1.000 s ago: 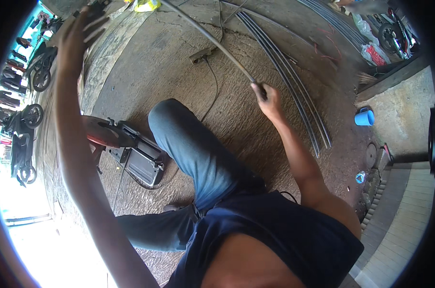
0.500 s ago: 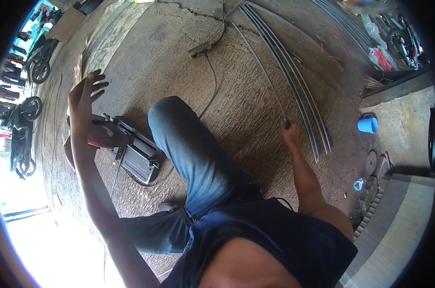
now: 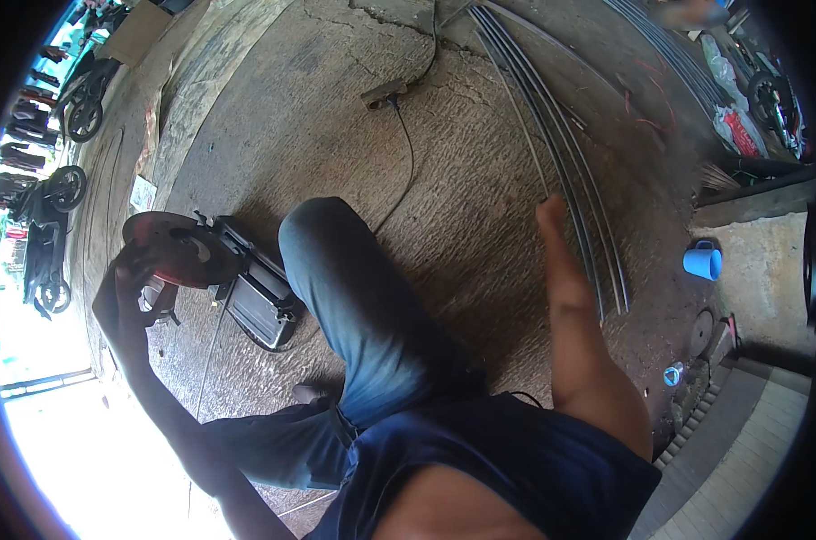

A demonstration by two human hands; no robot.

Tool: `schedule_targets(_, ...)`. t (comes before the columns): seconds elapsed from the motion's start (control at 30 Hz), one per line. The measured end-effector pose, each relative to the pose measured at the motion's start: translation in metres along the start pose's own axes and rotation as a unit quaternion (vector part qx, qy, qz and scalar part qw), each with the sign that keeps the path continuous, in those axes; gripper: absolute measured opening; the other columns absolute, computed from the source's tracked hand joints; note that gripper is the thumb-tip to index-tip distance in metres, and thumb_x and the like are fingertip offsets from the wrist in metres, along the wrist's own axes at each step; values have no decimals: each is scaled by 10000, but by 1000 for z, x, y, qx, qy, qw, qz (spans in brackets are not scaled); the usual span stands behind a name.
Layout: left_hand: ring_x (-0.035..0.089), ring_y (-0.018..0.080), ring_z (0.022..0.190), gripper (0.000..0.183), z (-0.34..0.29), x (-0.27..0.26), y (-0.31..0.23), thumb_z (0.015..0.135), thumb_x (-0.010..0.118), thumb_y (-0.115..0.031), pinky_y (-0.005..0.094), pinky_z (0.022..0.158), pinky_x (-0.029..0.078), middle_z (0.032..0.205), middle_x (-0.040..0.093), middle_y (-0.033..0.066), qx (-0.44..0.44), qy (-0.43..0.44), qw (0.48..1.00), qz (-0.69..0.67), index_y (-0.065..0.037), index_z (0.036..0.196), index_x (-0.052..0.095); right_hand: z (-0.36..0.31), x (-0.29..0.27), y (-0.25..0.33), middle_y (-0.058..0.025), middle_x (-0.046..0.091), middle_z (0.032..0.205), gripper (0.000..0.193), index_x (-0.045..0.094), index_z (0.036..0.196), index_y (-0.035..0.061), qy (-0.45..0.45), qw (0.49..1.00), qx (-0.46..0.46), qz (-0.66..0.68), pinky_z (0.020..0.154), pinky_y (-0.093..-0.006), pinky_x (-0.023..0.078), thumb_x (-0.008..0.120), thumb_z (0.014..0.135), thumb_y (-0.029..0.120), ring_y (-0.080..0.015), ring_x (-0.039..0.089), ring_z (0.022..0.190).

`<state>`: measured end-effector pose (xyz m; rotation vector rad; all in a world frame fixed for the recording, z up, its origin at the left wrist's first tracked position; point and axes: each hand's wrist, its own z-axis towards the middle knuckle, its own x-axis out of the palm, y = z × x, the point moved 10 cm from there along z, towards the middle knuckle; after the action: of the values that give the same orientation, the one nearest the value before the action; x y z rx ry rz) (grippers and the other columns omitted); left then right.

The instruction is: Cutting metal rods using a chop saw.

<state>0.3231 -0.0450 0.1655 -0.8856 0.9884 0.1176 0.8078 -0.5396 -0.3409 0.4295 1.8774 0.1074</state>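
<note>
Left hand [image 3: 125, 283]: its fingers are bent at the round reddish guard [image 3: 195, 255] of a cut-off saw [image 3: 262, 308]; whether they grip it, I cannot tell.
Right hand [image 3: 553, 212]: the arm is stretched forward, and the fingers are closed around the near end of a thin metal rod [image 3: 538, 167].
Rod: it runs from the right fingers away from the body, leaning to the left, along the long dark bars [image 3: 589, 252].
Dark bars: on the floor, just to the right of the right fingers.
Saw base: to the right of the left fingers, before the bent knee [image 3: 325, 225].
Socket block [image 3: 385, 94]: farther ahead of the right fingers, to their left.
Blue mug [image 3: 703, 261]: well to the right of the right fingers.
</note>
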Motion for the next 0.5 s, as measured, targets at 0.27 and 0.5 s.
schedule_targets(0.27, 620, 197, 964, 386, -15, -3, 10, 940, 456, -235, 285, 849, 485, 1050, 642, 135, -72, -38, 996, -28, 72, 1122, 602, 63, -26, 53, -215, 626, 1069, 325, 605, 1114, -21, -61, 997, -26, 30, 848, -424, 522, 648, 818, 104, -333, 619, 1002)
schedule_targets(0.5, 633, 239, 977, 534, -3, 12, 8, 958, 448, -403, 336, 815, 524, 1034, 641, 158, 28, -3, 1000, 5, 53, 1222, 537, 42, -46, 132, -180, 660, 962, 211, 655, 970, -7, -71, 978, -187, 60, 780, -415, 502, 629, 788, 97, -331, 639, 906)
